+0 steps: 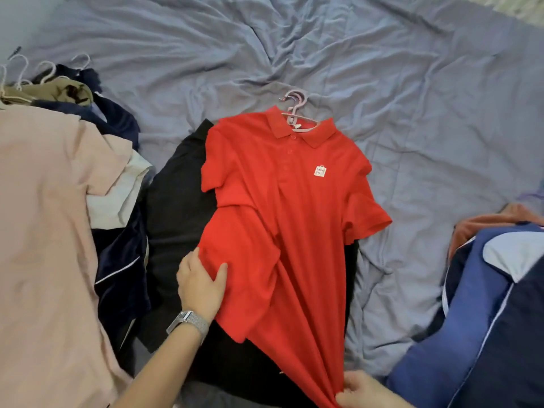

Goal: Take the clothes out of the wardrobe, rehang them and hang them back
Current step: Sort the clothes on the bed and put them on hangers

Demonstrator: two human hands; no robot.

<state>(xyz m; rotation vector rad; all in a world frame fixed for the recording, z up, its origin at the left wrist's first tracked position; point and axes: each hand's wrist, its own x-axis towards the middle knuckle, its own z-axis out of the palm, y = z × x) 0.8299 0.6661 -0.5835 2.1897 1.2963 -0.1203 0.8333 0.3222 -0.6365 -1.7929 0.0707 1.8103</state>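
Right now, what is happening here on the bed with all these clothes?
A person is handling a red polo shirt that lies on a pink hanger over black clothes on the blue bedsheet. The left hand pinches the shirt's side and the right hand grips its hem, pulling it straight. Piles of other clothes lie at both sides: pink and navy ones with hangers on the left, blue ones on the right.
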